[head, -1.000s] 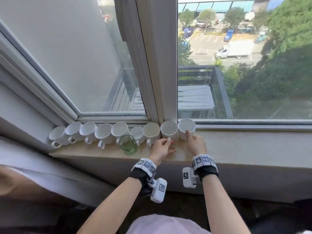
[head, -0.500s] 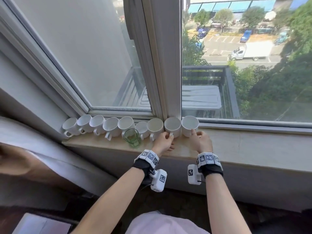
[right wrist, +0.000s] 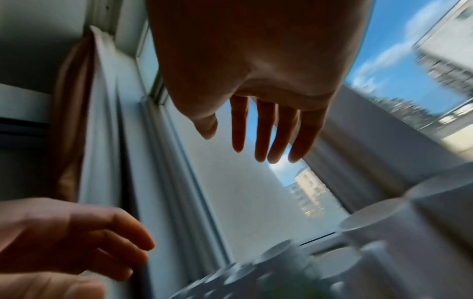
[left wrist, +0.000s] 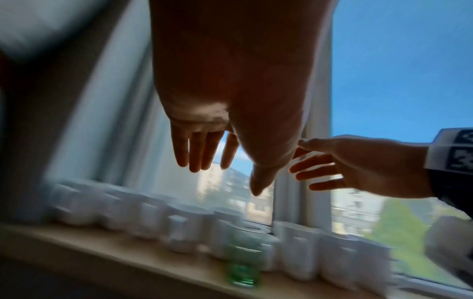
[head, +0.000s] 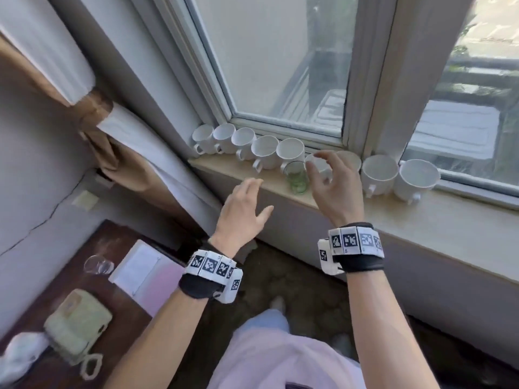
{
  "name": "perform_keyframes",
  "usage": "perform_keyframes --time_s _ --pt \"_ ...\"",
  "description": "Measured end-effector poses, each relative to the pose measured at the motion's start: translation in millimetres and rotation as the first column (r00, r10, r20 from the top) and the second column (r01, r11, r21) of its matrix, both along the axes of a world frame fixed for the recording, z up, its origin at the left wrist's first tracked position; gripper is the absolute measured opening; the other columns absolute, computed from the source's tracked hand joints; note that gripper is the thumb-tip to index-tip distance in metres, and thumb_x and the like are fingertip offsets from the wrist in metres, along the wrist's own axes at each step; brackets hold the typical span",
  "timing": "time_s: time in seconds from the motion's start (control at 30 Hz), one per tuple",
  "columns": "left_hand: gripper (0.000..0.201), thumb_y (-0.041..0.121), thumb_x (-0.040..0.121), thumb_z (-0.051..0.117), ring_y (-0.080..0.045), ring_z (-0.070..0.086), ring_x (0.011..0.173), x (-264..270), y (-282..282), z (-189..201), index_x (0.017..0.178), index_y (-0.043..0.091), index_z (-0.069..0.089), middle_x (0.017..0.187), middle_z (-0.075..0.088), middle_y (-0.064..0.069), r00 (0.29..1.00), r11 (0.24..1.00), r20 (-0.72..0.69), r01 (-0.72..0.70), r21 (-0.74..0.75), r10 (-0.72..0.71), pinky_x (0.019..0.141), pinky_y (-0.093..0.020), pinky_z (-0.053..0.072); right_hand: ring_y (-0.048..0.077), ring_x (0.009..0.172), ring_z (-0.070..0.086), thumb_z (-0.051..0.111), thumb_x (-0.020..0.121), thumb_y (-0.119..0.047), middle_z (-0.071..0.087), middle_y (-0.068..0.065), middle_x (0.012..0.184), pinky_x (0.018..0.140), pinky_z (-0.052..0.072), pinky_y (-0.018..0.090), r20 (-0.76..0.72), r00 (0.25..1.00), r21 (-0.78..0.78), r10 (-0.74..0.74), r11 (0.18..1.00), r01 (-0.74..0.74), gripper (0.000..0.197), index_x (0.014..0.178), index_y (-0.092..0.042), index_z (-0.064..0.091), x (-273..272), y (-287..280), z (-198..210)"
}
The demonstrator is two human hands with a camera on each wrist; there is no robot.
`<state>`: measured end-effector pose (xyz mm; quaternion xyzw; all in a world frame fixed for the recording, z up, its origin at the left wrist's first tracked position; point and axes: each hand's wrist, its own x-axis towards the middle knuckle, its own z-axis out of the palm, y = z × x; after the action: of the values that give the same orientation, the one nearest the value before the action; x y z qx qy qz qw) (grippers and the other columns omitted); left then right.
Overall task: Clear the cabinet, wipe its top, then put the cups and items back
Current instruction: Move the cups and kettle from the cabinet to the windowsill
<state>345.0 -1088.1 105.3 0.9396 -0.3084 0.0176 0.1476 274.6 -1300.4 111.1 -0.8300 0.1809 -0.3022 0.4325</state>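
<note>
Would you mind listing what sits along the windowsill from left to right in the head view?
Five white cups in a row → green glass, standing slightly in front of the row → right hand, hovering over the middle cups → two more white cups.

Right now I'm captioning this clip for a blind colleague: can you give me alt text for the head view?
Two bare, open hands, left hand and right hand, hover over a windowsill holding nothing. A row of white cups lines the sill under the window, with a small green glass standing in front of them.
</note>
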Motion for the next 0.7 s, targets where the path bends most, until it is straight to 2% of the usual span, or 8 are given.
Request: perform_keyframes --time_s 0.07,0.17,0.23,0.33,0.43,0.5,0.57,0.7 --pt "0.072 0.040 0.090 0.072 -0.029 0.042 0.140 9 57 4 0.148 0.009 0.045 0.152 0.046 -0.012 0.992 0.993 0.060 -0.114 0.040 0.111 0.116 -0.044 0.039 0.021 0.116 0.059 0.060 0.097 -0.045 0.065 -0.001 0.120 0.099 0.048 0.039 0.016 0.988 -0.060 0.151 0.987 -0.149 0.037 0.125 -0.021 0.067 22 42 -1" --pt "0.077 0.042 0.087 0.075 -0.032 0.040 0.140 18 148 3 0.149 0.010 0.043 0.155 0.042 -0.015 0.949 0.950 0.122 -0.303 0.080 0.292 0.114 -0.047 0.040 0.022 0.131 0.051 0.059 0.096 -0.049 0.060 0.001 0.138 0.111 0.041 0.038 -0.030 0.940 -0.148 0.338 0.929 -0.339 0.046 0.134 -0.023 0.063 51 112 -10" --pt "0.080 0.042 0.085 0.076 -0.034 0.038 0.142 18 211 -1 0.150 0.010 0.042 0.156 0.039 -0.017 0.897 0.896 0.127 -0.435 0.086 0.423 0.114 -0.049 0.039 0.023 0.138 0.045 0.060 0.096 -0.050 0.054 0.006 0.147 0.116 0.035 0.037 -0.105 0.893 -0.200 0.438 0.870 -0.451 0.052 0.141 -0.024 0.058 67 163 -19" --pt "0.083 0.043 0.086 0.077 -0.037 0.036 0.143 10 303 -15 0.152 0.010 0.038 0.159 0.034 -0.018 0.794 0.782 0.103 -0.608 0.138 0.600 0.113 -0.050 0.037 0.033 0.142 0.041 0.055 0.094 -0.057 0.047 0.013 0.153 0.116 0.036 0.048 -0.224 0.793 -0.284 0.567 0.740 -0.610 0.063 0.147 -0.023 0.052 90 245 -40" --pt "0.090 0.048 0.087 0.075 -0.038 0.033 0.146 -7 391 -41 0.156 0.012 0.030 0.162 0.029 -0.017 0.691 0.670 0.063 -0.717 0.194 0.720 0.114 -0.051 0.038 0.033 0.148 0.032 0.051 0.093 -0.064 0.038 0.012 0.159 0.119 0.031 0.050 -0.365 0.700 -0.295 0.614 0.637 -0.712 0.070 0.154 -0.030 0.040 113 326 -64" --pt "0.094 0.050 0.087 0.073 -0.036 0.027 0.150 -20 446 -60 0.159 0.014 0.024 0.165 0.024 -0.015 0.614 0.596 0.006 -0.770 0.229 0.790 0.118 -0.051 0.032 0.030 0.151 0.026 0.052 0.095 -0.065 0.032 0.008 0.164 0.122 0.027 0.049 -0.440 0.645 -0.274 0.625 0.591 -0.759 0.072 0.156 -0.034 0.033 128 378 -78" --pt "0.098 0.050 0.083 0.078 -0.036 0.032 0.148 -32 499 -76 0.157 0.011 0.027 0.163 0.029 -0.017 0.544 0.527 -0.018 -0.803 0.279 0.839 0.118 -0.051 0.032 0.029 0.153 0.022 0.050 0.095 -0.068 0.026 0.004 0.166 0.123 0.024 0.050 -0.506 0.596 -0.241 0.623 0.561 -0.792 0.074 0.158 -0.036 0.027 143 428 -92" --pt "0.091 0.046 0.074 0.085 -0.039 0.050 0.129 -56 595 -98 0.144 0.008 0.041 0.146 0.044 -0.019 0.434 0.433 -0.077 -0.836 0.337 0.898 0.099 -0.050 0.049 0.031 0.153 0.020 0.049 0.095 -0.068 0.021 0.004 0.168 0.123 0.022 0.053 -0.618 0.491 -0.168 0.614 0.507 -0.845 0.077 0.159 -0.036 0.022 166 511 -120"
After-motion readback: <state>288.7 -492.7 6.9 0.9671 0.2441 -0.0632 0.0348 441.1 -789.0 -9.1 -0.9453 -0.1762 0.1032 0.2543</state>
